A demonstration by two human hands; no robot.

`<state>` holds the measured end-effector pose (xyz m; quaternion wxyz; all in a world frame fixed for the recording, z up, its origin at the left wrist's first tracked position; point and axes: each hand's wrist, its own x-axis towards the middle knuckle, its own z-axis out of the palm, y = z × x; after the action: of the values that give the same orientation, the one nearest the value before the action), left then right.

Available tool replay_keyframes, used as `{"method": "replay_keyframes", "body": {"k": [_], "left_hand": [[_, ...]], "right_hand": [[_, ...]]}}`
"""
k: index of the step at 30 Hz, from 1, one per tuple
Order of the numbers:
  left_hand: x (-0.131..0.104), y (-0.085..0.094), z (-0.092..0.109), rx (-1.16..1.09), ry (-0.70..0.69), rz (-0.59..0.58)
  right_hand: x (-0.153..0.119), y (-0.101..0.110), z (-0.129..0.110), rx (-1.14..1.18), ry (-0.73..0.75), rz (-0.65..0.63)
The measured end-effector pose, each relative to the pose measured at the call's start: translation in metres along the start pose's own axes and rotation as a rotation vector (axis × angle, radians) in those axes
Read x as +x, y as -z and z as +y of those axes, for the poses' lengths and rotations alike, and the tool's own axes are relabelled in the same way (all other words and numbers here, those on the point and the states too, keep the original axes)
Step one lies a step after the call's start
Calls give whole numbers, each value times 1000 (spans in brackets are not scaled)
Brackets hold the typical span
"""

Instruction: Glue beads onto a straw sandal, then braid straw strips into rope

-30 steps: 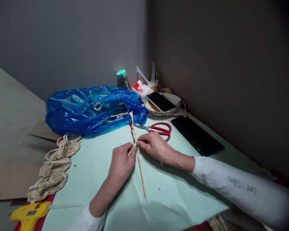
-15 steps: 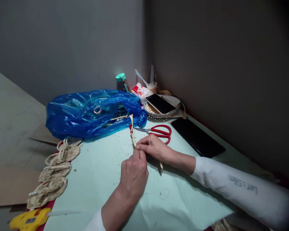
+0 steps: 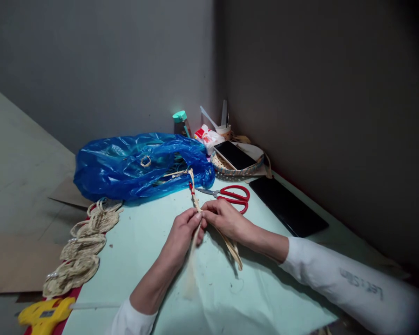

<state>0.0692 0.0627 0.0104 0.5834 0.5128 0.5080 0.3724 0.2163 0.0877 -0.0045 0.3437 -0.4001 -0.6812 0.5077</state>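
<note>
A pale straw braid (image 3: 196, 201) runs from the blue bag's edge down to my hands, with a small red clip (image 3: 192, 188) near its upper part. My left hand (image 3: 185, 229) pinches the braid's lower end from the left. Against it on the right, my right hand (image 3: 226, 218) pinches the same spot, thumb and finger closed. Loose straw strands (image 3: 233, 250) hang below my right hand, and one blurred strand drops below my left hand. Red-handled scissors (image 3: 234, 194) lie just beyond my right hand.
A blue plastic bag (image 3: 136, 163) lies at the back left. Woven straw pieces (image 3: 83, 246) line the left edge above a yellow glue gun (image 3: 46, 316). A basket (image 3: 225, 166) holds a phone (image 3: 234, 155); a black tablet (image 3: 288, 204) lies at right.
My left hand has turned from a knuckles-up fist to a pinch with the thumb showing. More loose strands now show below both hands. The view has shifted slightly.
</note>
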Motion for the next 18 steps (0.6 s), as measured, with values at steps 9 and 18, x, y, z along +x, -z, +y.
{"method": "replay_keyframes", "body": {"k": [9,18], "left_hand": [[-3,-2,-2,20,122,92],[-6,-10,-4,102,67,206]], "right_hand": [[-9,5,-17,-522,22,-50],[-17,2,-30,-1014,47,-23]]}}
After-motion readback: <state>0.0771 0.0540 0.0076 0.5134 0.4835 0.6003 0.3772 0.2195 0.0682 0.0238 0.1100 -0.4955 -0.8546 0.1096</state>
